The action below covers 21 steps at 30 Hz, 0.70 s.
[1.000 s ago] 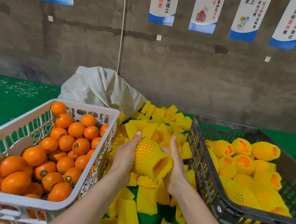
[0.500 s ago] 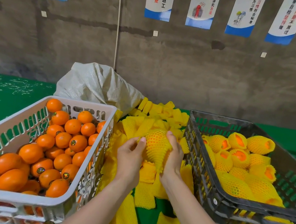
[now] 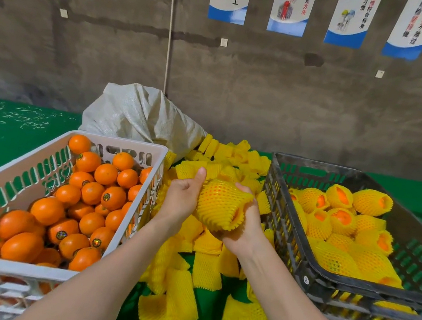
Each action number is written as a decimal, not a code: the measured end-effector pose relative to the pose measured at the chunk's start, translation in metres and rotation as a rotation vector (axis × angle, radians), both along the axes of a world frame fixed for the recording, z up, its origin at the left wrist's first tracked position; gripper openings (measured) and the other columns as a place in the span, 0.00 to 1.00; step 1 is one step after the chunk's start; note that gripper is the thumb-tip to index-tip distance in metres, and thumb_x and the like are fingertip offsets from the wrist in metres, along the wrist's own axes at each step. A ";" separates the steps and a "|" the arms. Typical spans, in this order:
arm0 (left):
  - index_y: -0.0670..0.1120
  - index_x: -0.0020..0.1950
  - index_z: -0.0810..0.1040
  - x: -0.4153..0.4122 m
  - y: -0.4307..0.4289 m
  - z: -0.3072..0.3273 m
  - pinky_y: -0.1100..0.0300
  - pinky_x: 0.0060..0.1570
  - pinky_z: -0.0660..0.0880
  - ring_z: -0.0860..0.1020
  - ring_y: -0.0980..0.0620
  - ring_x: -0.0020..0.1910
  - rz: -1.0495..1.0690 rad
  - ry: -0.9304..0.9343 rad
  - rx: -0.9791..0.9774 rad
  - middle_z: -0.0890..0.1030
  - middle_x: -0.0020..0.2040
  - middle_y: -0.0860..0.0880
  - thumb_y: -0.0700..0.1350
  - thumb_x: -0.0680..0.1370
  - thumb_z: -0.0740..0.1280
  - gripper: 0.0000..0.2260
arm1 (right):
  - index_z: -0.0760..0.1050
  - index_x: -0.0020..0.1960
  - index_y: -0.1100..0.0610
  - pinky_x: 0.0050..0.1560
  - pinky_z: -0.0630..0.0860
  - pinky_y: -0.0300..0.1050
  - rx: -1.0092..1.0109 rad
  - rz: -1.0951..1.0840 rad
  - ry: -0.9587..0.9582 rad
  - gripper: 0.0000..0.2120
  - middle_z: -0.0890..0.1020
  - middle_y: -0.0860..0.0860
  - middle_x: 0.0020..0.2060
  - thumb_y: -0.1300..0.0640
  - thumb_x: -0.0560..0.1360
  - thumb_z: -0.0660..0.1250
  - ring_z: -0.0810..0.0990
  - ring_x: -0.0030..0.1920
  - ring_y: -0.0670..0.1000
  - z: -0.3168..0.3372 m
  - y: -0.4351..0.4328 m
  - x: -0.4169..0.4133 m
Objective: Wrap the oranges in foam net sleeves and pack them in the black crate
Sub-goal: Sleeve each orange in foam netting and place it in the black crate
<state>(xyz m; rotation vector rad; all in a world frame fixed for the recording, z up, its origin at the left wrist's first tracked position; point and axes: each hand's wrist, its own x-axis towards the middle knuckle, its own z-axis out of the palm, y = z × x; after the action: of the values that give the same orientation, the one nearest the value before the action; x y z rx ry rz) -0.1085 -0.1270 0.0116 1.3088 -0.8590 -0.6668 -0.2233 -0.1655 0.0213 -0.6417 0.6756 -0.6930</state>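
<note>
At frame centre, the left hand and right hand both clasp the net-sleeved orange, likely seating its sleeve before it goes into the black crate at right.

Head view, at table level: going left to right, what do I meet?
White slotted plastic crate of bare oranges → left hand → orange in a yellow foam net sleeve, held by both hands → right hand → black slotted plastic crate holding wrapped oranges.
</note>
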 end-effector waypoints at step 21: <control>0.45 0.66 0.74 -0.023 0.015 -0.018 0.39 0.51 0.75 0.78 0.38 0.59 -0.483 0.910 0.186 0.80 0.59 0.39 0.69 0.70 0.61 0.34 | 0.74 0.47 0.47 0.42 0.76 0.44 -0.574 -0.218 0.226 0.08 0.79 0.47 0.45 0.45 0.78 0.59 0.79 0.47 0.49 -0.021 0.003 -0.003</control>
<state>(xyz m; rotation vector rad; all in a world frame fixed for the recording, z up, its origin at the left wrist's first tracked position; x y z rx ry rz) -0.1311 -0.1122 -0.0061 0.7916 -0.3436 -1.5937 -0.2267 -0.1620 -0.0001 -1.1995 0.7655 -1.0415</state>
